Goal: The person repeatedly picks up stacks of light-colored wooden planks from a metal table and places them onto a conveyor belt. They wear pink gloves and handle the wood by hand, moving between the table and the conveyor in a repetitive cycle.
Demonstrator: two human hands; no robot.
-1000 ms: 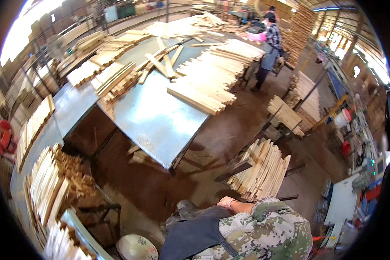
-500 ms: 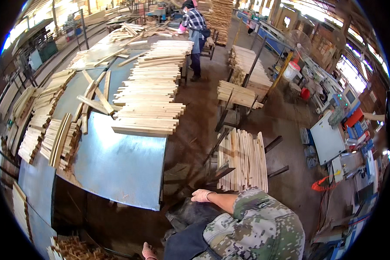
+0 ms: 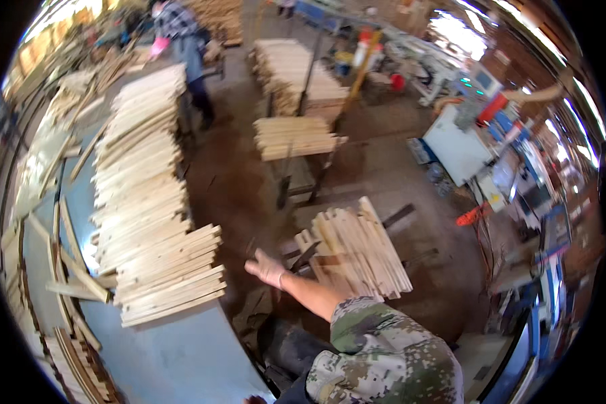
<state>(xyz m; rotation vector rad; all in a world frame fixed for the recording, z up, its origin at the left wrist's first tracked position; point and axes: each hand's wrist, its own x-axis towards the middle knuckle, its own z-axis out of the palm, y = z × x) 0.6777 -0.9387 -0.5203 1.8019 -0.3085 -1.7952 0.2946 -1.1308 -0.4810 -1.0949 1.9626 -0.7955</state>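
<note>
My right hand (image 3: 266, 268), in a thin pale glove, reaches out over the floor with its fingers apart and nothing in it. It is between the wooden strips (image 3: 168, 276) laid side by side on the blue-topped table (image 3: 175, 350) and a smaller pile of strips (image 3: 357, 252) on a metal rack, touching neither. Only a sliver of my left hand (image 3: 254, 400) shows at the lower edge, beside the table's near corner; its fingers are hidden.
Loose strips (image 3: 81, 273) lie crosswise on the table's left part. More stacked strips (image 3: 296, 138) rest on a stand ahead, with a larger stack (image 3: 303, 74) behind. A person (image 3: 182, 40) stands at the table's far end. Machinery with a white cabinet (image 3: 458, 141) lines the right side.
My view has swung to the right and blurred. My right hand has stretched forward from near my lap, its fingers spreading. My left hand has nearly left the picture.
</note>
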